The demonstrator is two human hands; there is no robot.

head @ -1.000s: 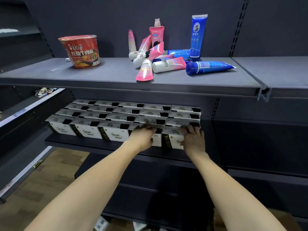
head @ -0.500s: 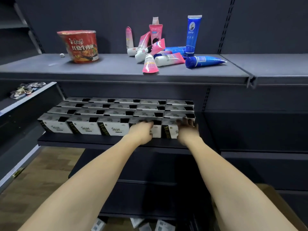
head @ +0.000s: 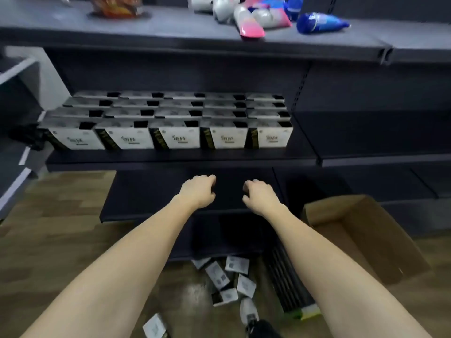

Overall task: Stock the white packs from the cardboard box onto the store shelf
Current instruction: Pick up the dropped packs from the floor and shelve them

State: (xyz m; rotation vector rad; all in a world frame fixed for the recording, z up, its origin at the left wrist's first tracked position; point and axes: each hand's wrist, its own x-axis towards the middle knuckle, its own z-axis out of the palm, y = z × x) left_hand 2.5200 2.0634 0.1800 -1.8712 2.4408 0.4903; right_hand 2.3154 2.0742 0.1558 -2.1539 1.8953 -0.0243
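White packs (head: 227, 279) lie scattered on the wooden floor (head: 61, 228) at the bottom centre of the frame, a white shoe (head: 248, 311) just below them. At the lower right stands the cardboard box (head: 380, 240), open at the top. In the middle of the frame both arms reach forward: the left hand (head: 198, 191) and the right hand (head: 259, 195) hang side by side, apart, fingers curled under and holding nothing. Above them, more white packs (head: 170, 136) stand in tidy rows on the dark store shelf (head: 180, 156). Along the top edge, blurred, a higher shelf (head: 170, 25) carries pink and blue tubes (head: 251, 28) and a red noodle cup (head: 117, 7).
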